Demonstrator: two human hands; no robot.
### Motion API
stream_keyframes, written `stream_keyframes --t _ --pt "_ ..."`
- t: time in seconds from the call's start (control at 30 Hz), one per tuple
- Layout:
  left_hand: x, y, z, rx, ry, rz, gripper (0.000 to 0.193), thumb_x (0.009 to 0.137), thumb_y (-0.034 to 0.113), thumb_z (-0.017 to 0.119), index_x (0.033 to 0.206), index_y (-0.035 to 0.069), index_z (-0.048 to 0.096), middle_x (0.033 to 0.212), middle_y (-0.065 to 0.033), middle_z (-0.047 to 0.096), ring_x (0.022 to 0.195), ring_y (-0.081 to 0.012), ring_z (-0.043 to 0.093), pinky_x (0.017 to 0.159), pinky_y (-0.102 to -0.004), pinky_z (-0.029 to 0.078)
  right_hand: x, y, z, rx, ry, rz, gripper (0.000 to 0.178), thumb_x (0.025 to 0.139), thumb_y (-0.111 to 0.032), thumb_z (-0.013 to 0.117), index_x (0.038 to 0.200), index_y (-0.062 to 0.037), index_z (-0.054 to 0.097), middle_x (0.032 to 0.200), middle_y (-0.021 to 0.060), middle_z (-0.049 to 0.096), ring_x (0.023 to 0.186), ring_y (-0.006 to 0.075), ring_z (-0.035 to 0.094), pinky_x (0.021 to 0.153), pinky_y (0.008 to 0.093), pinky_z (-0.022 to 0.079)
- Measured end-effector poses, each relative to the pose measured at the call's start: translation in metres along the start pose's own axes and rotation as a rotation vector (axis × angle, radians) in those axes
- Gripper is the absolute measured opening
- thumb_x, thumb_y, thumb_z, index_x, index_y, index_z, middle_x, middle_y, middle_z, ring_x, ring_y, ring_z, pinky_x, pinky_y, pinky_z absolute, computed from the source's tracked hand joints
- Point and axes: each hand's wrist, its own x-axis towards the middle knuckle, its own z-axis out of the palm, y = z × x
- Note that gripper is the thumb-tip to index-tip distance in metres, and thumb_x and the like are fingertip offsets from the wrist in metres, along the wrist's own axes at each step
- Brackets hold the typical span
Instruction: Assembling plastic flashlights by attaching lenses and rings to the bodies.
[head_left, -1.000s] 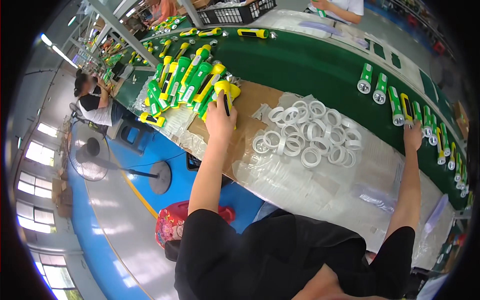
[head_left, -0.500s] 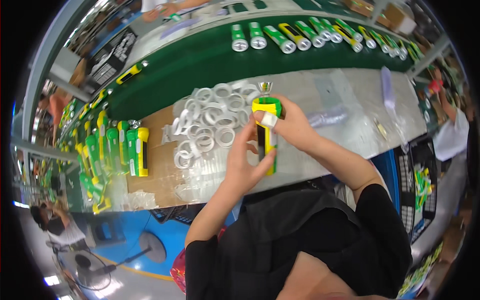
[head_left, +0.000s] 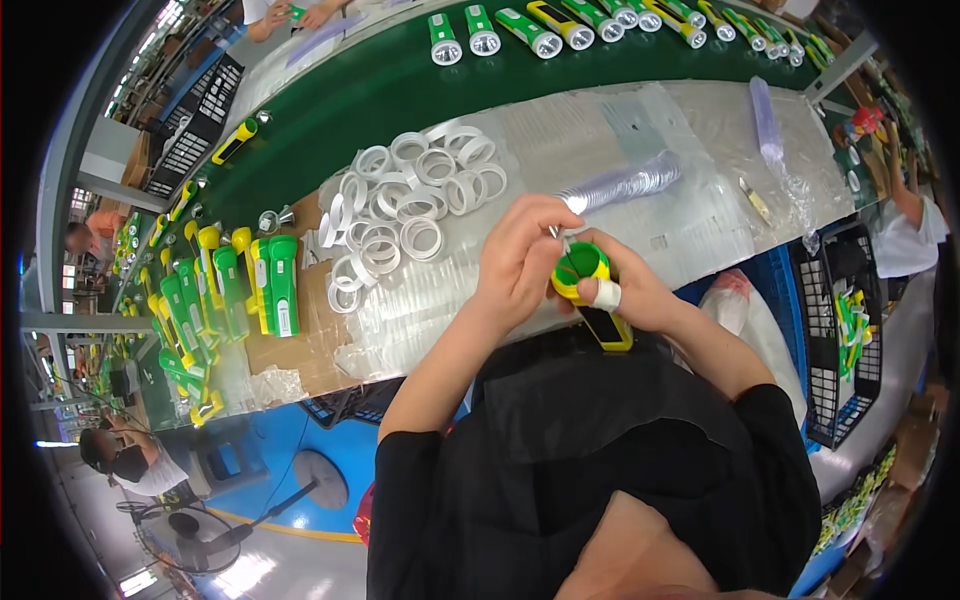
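Close to my body, my right hand [head_left: 640, 288] is wrapped round a green and yellow flashlight body [head_left: 607, 328], which is tilted with its open green mouth upward. A white wrap covers a digit of this hand. Just over the mouth, the fingers of my left hand [head_left: 522, 258] are pinched on a shiny reflector, mostly hidden by them. Thin wires seem to run from there into the body. To the left of my hands lies a heap of white rings [head_left: 422, 238]. Beyond them is a row of clear round lenses [head_left: 630, 184] in plastic.
Several finished-looking flashlights [head_left: 545, 44] lie along the green belt [head_left: 370, 115] at the back. More green and yellow bodies [head_left: 283, 290] lie at the left, with loose reflectors [head_left: 277, 219] behind. A cutter [head_left: 755, 200] lies at the right; a black crate [head_left: 815, 330] stands beyond the table edge.
The flashlight body has come nearer to me and tilted, its mouth turned into view. My left hand has moved from the body's side up to the reflector above the mouth.
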Motion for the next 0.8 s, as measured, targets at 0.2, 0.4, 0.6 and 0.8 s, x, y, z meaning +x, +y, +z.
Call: stream_keyframes --t 0.2,0.4,0.6,0.8 --pt "-0.009 0.000 0.010 0.224 -0.111 0.144 0.052 0.104 0.045 0.033 0.110 0.004 0.063 0.122 -0.0154 0.063 0.115 -0.0340 0.056 0.093 -0.0398 0.042 0.006 0.018 0.003 -0.181 0.134 -0.169 0.049 0.095 -0.020 0.065 0.135 -0.0037 0.043 0.115 0.0067 0.057 0.103 0.0147 0.057 0.089 0.0303 0.048" --pt "-0.008 -0.006 0.015 0.335 -0.017 0.134 0.039 0.085 0.021 0.066 0.120 0.003 0.060 0.128 -0.0162 0.058 0.118 -0.0361 0.054 0.097 -0.0448 0.039 0.005 0.017 0.009 -0.058 0.326 -0.242 0.041 0.097 -0.024 0.061 0.130 -0.0044 0.046 0.109 0.0083 0.059 0.091 0.0143 0.060 0.076 0.0305 0.052" --pt "0.000 -0.061 0.005 0.733 -0.108 -0.086 0.057 0.079 0.027 0.076 0.127 0.002 0.057 0.120 -0.0159 0.060 0.109 -0.0349 0.055 0.094 -0.0434 0.042 0.001 0.009 -0.010 0.160 0.334 -0.164 0.050 0.096 -0.038 0.060 0.129 -0.0039 0.047 0.088 0.0125 0.060 0.075 0.0184 0.058 0.068 0.0304 0.048" --pt "-0.004 -0.071 -0.004 0.578 -0.055 -0.141 0.056 0.075 0.015 0.078 0.127 0.004 0.059 0.110 -0.0133 0.062 0.102 -0.0308 0.056 0.089 -0.0402 0.045 -0.002 0.004 -0.007 0.157 0.324 -0.130 0.053 0.094 -0.041 0.061 0.128 -0.0029 0.047 0.089 0.0126 0.061 0.074 0.0175 0.058 0.067 0.0294 0.048"
